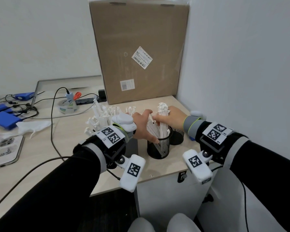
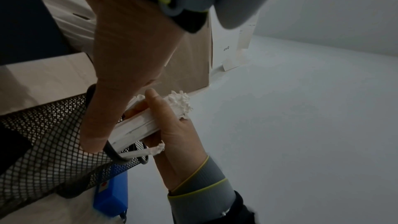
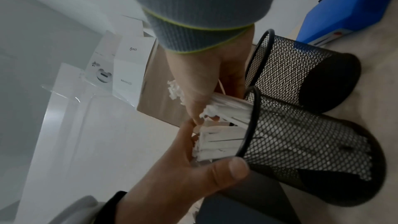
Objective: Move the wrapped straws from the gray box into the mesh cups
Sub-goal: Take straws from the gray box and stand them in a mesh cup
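Observation:
Two black mesh cups stand near the desk's right edge, the near cup in front of the far cup. My right hand grips a bundle of wrapped straws whose lower ends stand in the near cup. My left hand lies open against those straws, its thumb on the cup's rim. More wrapped straws stick up from the gray box, mostly hidden behind my left wrist.
A tall cardboard box stands just behind the cups, and a white wall runs along the right. To the left lie cables, a tape roll, blue packs, crumpled wrappers and a phone.

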